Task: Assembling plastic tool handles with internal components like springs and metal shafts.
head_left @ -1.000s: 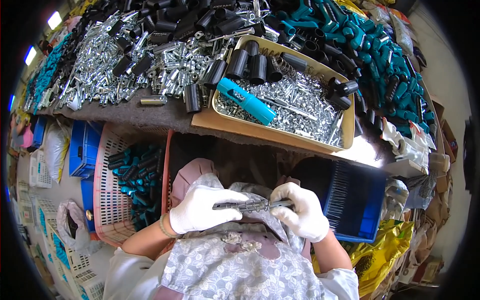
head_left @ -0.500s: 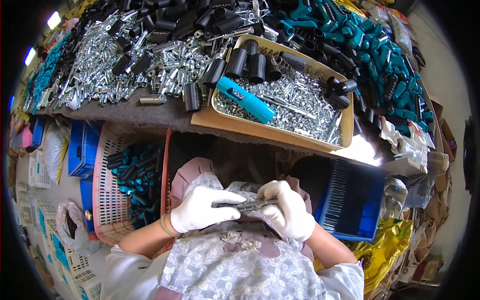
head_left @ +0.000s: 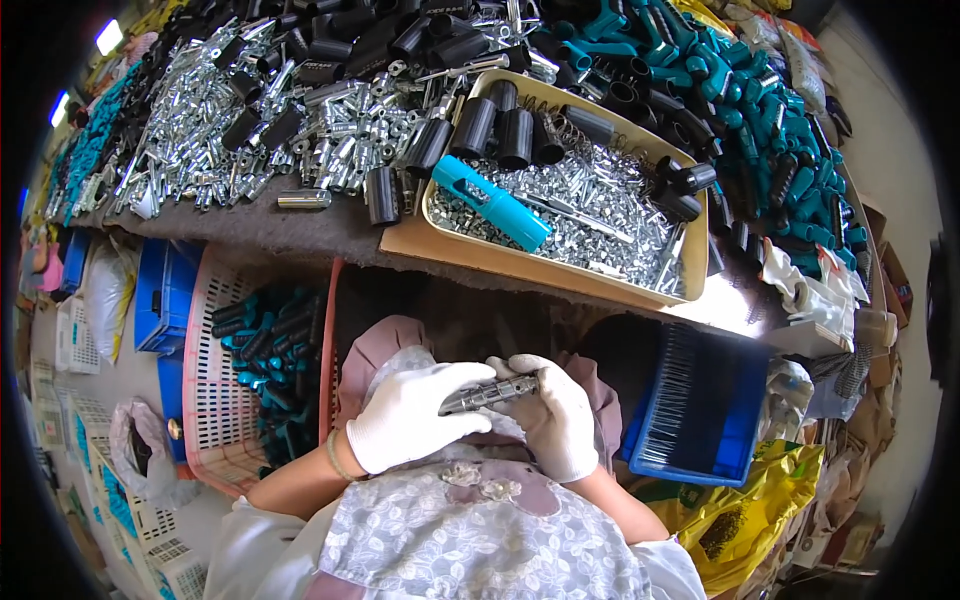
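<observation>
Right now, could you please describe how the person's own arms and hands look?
The left hand and right hand wear plain white gloves. A thin bracelet circles the left wrist. The forearms are bare up to pale, whitish sleeves.

The left hand (head_left: 415, 412) and the right hand (head_left: 562, 422) wear plain white gloves (head_left: 395, 428) that stop at the wrists. A thin, yellowish band (head_left: 343, 456) goes round the left wrist, just past the glove. The sleeves (head_left: 264, 552) are loose and very pale. The apron (head_left: 450, 550) is grey with whitish leaves all over it. Two pale cloth flowers (head_left: 502, 490) sit by a dusty pink patch (head_left: 540, 499) on its front
</observation>
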The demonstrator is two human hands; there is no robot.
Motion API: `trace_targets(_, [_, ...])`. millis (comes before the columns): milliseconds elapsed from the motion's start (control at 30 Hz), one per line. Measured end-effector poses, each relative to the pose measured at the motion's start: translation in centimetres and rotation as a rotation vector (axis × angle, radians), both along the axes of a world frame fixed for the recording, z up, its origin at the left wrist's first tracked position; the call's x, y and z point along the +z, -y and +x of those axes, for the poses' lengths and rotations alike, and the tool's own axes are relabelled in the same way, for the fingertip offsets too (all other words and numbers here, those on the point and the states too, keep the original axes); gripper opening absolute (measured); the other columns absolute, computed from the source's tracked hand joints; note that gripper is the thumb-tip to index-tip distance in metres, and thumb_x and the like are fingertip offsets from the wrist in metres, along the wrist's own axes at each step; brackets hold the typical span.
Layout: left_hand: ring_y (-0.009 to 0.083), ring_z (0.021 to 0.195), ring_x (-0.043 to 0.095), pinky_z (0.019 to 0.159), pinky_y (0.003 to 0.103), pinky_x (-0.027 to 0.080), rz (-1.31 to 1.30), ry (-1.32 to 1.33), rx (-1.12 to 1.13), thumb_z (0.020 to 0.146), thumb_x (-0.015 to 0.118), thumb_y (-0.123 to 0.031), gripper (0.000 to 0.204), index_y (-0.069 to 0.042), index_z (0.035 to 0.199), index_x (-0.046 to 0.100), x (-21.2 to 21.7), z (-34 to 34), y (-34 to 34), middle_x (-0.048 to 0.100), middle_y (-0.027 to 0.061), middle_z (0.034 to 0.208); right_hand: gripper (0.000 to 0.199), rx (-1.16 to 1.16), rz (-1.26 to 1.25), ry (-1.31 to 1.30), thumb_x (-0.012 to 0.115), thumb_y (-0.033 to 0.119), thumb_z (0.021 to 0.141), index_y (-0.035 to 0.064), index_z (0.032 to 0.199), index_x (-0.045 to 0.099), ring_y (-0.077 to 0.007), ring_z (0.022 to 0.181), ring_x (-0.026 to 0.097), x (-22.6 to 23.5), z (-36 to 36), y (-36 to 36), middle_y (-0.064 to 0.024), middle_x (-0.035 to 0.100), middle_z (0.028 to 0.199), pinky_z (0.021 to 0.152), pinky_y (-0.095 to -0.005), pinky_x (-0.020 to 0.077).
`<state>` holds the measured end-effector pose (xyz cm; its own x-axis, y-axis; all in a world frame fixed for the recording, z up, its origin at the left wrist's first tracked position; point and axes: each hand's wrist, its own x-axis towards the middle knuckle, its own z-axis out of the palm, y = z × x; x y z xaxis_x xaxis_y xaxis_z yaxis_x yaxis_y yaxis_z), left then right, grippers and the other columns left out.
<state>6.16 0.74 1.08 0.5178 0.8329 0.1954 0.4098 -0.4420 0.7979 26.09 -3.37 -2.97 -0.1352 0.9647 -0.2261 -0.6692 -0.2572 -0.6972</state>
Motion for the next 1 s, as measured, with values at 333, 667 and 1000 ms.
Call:
trace_targets(333, [0.0288, 0.073, 0.067, 0.064, 0.037, 0.054, 0.231, -0.054, 0.024, 0.082, 0.078, -0.021, 0.033, -0.005, 0.111, 0.072, -1.2, -0.4, -0.4, 0.07, 0.0098, 0.087, 0.058, 0.203, -0.049, 0.35, 0.037, 0.041, 0.108, -0.0051, 0.142, 0.046, -0.0259, 0.11, 0.066, 2.0, 0.5, -1.4, -0.0223, 0.065, 0.122, 0.097, -0.0378, 0.0527])
trace_targets(667, [0.0166, 0.076, 0.067, 0.068, 0.028, 0.053, -0.058, 0.234, 0.217, 0.078, 0.081, -0.006, 0.036, 0.004, 0.111, 0.07, 0.2, -2.3, 0.1, 0.072, 0.0134, 0.091, 0.031, -0.338, 0.99, 1.829, 0.081, 0.024, 0.074, 0.0058, 0.095, 0.067, -0.0329, 0.088, 0.059, 9.9, 0.5, -13.0, -0.0113, 0.061, 0.094, 0.077, -0.0411, 0.0494])
trace_targets(1000, [0.0167, 0.084, 0.07, 0.076, 0.029, 0.054, -0.16, 0.353, 0.295, 0.079, 0.081, -0.005, 0.036, 0.006, 0.111, 0.069, -0.2, -2.8, 0.0, 0.074, 0.0144, 0.094, 0.031, -0.357, 0.855, 1.644, 0.08, 0.016, 0.073, 0.0054, 0.099, 0.066, -0.0354, 0.089, 0.063, 11.3, 1.7, -14.9, -0.0144, 0.065, 0.093, 0.079, -0.0423, 0.051])
